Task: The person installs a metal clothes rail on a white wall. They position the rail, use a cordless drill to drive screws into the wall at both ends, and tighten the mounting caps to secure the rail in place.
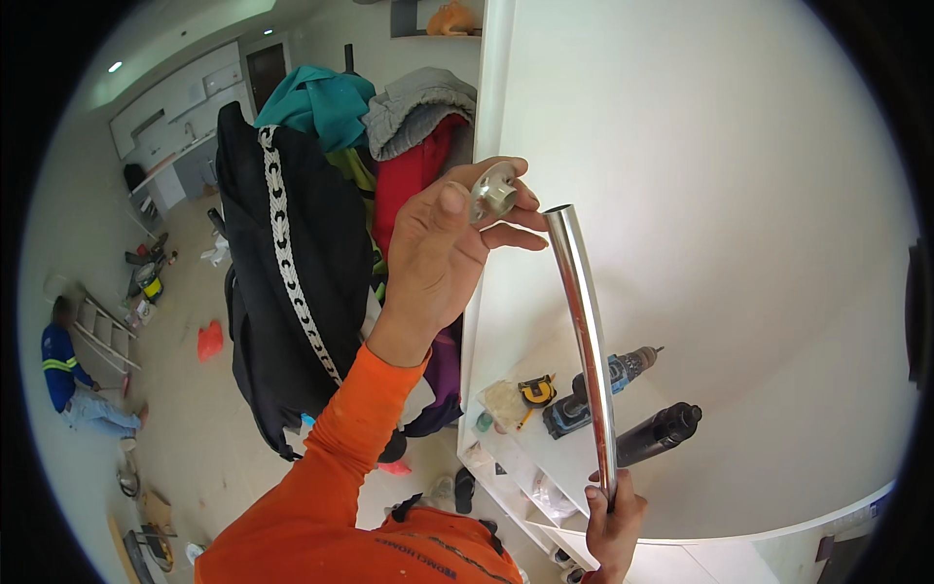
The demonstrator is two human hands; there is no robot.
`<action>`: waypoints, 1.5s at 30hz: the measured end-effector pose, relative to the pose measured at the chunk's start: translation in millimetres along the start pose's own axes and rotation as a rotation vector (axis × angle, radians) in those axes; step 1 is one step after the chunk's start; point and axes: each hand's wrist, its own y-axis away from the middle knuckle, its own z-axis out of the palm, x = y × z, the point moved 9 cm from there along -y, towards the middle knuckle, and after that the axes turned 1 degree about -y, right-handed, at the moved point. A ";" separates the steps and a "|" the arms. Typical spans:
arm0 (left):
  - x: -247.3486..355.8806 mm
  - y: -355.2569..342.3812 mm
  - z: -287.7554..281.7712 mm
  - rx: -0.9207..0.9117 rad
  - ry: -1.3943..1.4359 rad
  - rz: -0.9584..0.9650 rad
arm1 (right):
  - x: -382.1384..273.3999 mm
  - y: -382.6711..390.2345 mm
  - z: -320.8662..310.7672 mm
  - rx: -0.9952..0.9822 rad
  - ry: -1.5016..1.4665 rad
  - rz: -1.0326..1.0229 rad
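Note:
My left hand [438,234], raised in an orange sleeve, pinches a round metal flange [496,194] with a short collar between thumb and fingers. The flange is close to the open upper end of a chrome tube [582,321], with a small gap between them. Lower down, my right hand [615,521] is closed around the tube's bottom end and keeps it nearly upright, its top leaning left. Behind the tube, a blue and black cordless drill [574,414] lies on a white surface. A black cylindrical tool [662,433] is beside it.
A yellow tape measure [537,391] lies left of the drill. Clothes and a black bag [282,282] hang against the edge of the white panel [720,195] on my left. Far left, a person in blue [73,375] sits near a ladder [105,331] and scattered tools.

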 end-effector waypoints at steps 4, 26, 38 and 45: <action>2.4 -10.4 10.4 -0.020 -0.245 -0.035 | 7.8 5.4 2.1 0.038 0.006 -0.013; -37.8 40.0 134.9 -0.216 0.036 -0.447 | 3.7 -12.8 25.8 0.232 -0.500 -0.036; -39.4 50.6 171.3 -0.364 -0.406 -0.324 | -81.0 -33.4 -42.7 0.503 -0.326 -0.495; -14.2 39.0 184.0 -0.370 -0.777 0.047 | -112.4 -63.3 -86.0 0.707 -0.554 -0.392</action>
